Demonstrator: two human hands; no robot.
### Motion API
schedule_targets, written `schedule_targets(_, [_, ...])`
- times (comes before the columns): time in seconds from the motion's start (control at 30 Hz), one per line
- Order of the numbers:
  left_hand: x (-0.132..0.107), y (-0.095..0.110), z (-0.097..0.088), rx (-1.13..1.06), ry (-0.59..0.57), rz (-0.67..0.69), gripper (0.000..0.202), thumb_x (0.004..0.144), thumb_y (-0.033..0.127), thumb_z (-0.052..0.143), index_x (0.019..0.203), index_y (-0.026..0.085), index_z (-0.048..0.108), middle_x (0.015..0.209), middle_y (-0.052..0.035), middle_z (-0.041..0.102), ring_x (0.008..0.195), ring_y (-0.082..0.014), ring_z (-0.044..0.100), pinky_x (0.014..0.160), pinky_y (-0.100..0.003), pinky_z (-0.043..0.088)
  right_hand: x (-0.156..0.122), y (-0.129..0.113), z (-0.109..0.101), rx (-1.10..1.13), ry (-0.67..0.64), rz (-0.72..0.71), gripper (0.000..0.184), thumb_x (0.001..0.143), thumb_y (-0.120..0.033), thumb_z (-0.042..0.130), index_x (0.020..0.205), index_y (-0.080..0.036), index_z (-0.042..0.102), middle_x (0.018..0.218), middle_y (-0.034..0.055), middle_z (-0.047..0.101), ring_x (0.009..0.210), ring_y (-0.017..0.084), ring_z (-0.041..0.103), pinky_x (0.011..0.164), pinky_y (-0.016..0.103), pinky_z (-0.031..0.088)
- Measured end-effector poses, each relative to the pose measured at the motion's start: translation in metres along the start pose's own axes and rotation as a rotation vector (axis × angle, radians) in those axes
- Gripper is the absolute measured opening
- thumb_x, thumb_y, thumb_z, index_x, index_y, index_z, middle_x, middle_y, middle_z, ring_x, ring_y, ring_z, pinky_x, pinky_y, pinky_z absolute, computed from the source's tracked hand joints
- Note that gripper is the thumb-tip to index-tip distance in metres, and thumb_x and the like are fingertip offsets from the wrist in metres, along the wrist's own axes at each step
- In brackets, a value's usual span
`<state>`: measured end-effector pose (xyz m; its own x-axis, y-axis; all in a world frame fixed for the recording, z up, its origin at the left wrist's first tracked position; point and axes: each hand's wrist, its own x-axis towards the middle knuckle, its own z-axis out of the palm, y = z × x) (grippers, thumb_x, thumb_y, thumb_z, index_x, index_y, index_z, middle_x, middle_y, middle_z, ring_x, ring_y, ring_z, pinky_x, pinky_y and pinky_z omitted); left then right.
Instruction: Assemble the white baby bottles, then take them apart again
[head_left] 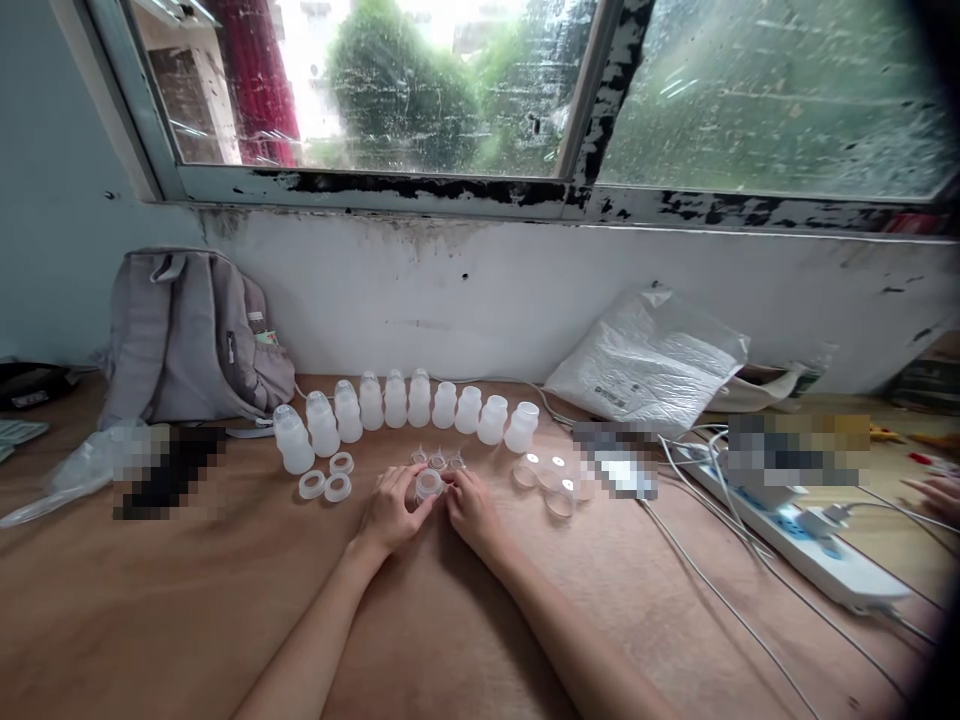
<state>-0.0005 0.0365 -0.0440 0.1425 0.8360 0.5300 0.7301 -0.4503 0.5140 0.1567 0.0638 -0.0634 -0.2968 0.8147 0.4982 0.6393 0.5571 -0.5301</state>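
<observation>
Meeting over the wooden table (225, 600), the left hand (390, 512) and right hand (472, 510) both pinch one translucent ring (429, 485) between their fingertips (each closed on it). Just behind stand three small teats (437, 461), then a curved row of bottles (395, 400).

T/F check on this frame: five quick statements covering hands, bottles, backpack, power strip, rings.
1. The left hand and right hand both have a grip on one small translucent plastic piece. True.
2. The translucent white plastic bottles lie tipped over. False: they stand upright in a row.
3. The grey fabric backpack stands at the left, by the wall. True.
4. The white power strip lies left of the hands. False: it lies to the right.
5. The white plastic rings sit on top of the bottles. False: they lie on the wooden table, in front of the bottles.
</observation>
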Motion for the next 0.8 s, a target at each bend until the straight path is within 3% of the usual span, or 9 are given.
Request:
schedule_targets(0.13, [-0.001,-0.001,0.000,0.093,-0.068,-0.043,0.038,0.070,0.034,0.058,0.105,0.022,0.053,0.097,-0.0047,0.059,0.091,-0.0213,0.051,0.083,-0.036,0.038,0.000,0.003,-0.002,0.128,0.089,0.083,0.022,0.076,-0.010,0.039,0.090,-0.019,0.053,0.083,0.0063,0.057,0.078,0.019,0.054,0.069,0.031,0.045])
schedule_targets(0.33, [-0.003,0.001,0.001,0.200,-0.178,-0.101,0.028,0.066,0.030,0.059,0.093,0.022,0.057,0.093,-0.0037,0.058,0.094,-0.0221,0.048,0.086,-0.037,0.034,-0.001,-0.013,-0.002,0.116,0.002,-0.060,0.023,0.079,-0.021,0.045,0.101,-0.023,0.052,0.093,0.0071,0.055,0.088,0.020,0.053,0.075,0.033,0.045])
schedule_targets(0.47, [-0.003,0.000,0.003,0.197,-0.184,-0.133,0.028,0.067,0.027,0.057,0.095,0.022,0.055,0.095,-0.0044,0.058,0.094,-0.0228,0.049,0.086,-0.038,0.034,0.006,-0.018,0.009,0.167,-0.013,-0.061,0.011,0.078,-0.019,0.046,0.083,-0.021,0.056,0.081,0.0045,0.054,0.073,0.017,0.054,0.066,0.028,0.045])
schedule_targets(0.53, [-0.003,0.000,0.004,0.154,-0.149,-0.120,0.028,0.067,0.025,0.057,0.095,0.021,0.054,0.095,-0.0043,0.058,0.093,-0.0227,0.050,0.086,-0.038,0.035,0.008,-0.018,0.011,0.242,0.024,-0.008,0.009,0.078,-0.020,0.045,0.074,-0.020,0.054,0.074,0.0029,0.054,0.068,0.016,0.052,0.063,0.028,0.044])
schedule_targets(0.67, [-0.002,0.002,0.004,-0.092,-0.066,-0.090,0.030,0.070,0.029,0.058,0.097,0.020,0.051,0.097,-0.0041,0.058,0.092,-0.0192,0.053,0.082,-0.033,0.042,0.007,-0.016,0.007,0.532,0.076,0.198,0.016,0.081,-0.033,0.044,0.074,-0.020,0.051,0.066,0.0000,0.053,0.061,0.015,0.051,0.059,0.026,0.042])
schedule_targets(0.8, [-0.002,0.008,0.004,-0.294,-0.055,-0.154,0.033,0.071,0.032,0.058,0.100,0.020,0.049,0.096,-0.0029,0.060,0.085,-0.0154,0.058,0.077,-0.028,0.046,0.003,-0.013,0.008,0.819,0.068,0.348,0.021,0.080,-0.039,0.047,0.072,-0.019,0.050,0.065,-0.0017,0.051,0.060,0.012,0.049,0.055,0.023,0.041])
